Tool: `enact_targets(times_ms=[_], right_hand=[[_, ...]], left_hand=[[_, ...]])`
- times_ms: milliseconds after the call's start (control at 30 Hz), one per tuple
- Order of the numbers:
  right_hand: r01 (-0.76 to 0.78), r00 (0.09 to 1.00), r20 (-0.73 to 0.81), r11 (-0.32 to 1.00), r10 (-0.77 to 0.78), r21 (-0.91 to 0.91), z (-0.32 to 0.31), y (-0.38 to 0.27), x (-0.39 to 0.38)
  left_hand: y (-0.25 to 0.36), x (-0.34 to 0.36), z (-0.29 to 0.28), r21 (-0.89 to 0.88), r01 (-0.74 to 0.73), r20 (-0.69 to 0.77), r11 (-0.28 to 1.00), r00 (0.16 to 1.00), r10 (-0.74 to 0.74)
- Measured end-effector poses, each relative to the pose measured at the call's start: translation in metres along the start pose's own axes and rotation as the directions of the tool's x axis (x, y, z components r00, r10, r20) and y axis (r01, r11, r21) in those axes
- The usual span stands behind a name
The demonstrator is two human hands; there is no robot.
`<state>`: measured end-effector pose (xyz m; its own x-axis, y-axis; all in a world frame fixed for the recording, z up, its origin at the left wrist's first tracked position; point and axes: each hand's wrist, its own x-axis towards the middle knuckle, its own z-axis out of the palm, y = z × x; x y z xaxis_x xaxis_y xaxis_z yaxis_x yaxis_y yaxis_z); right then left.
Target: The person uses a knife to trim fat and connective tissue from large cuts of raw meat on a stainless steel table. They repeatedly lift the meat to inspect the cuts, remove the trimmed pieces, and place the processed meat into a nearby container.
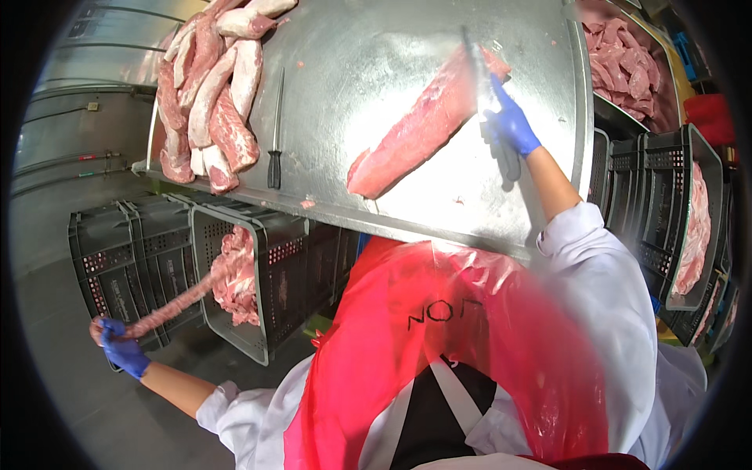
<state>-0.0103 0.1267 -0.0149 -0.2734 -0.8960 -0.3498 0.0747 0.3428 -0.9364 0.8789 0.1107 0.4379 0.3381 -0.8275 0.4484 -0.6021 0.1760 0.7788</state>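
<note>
My left hand (124, 350), in a blue glove, is closed round the end of a long, thin strip of meat (178, 304). The strip stretches out over a dark crate (262, 345), toward the meat trimmings (236, 278) inside it. My right hand (511, 120), also blue-gloved, grips a knife (475, 66) whose blade is smeared by motion. That blade passes over the far end of a long, pink pork loin (423, 129), which lies slantwise on the steel table (345, 86).
Uncut loins (211, 86) are piled at the table's left, beside a sharpening steel (276, 133) with a black handle. Beyond the right edge, a container holds pink meat pieces (623, 70). Nearer on that side stand dark crates (650, 196), one with pale meat (693, 235).
</note>
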Motion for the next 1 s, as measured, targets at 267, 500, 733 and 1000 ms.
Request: enact_targets(times_ms=[267, 500, 733, 1000], right_hand=[[-0.130, 0.966, -0.227, 0.991, 0.126, -0.005, -0.013, -0.028, 0.118], [-0.098, 0.963, -0.266, 0.853, -0.049, -0.512, 0.038, -0.005, 0.047], [-0.243, 0.927, -0.375, 0.728, -0.022, -0.642, 0.022, -0.024, 0.115], [-0.271, 0.937, -0.325, 0.851, 0.127, -0.450, 0.036, -0.065, 0.079]], left_hand=[[-0.112, -0.050, 0.174, 0.959, -0.189, 0.212, 0.209, 0.973, -0.094], [-0.021, -0.241, 0.541, -0.140, -0.647, 0.848, 0.750, 0.313, 0.428], [-0.018, -0.294, 0.630, -0.243, -0.674, 0.913, 0.698, 0.084, 0.399], [-0.033, -0.271, 0.641, -0.379, -0.552, 0.885, 0.743, 0.017, 0.465]])
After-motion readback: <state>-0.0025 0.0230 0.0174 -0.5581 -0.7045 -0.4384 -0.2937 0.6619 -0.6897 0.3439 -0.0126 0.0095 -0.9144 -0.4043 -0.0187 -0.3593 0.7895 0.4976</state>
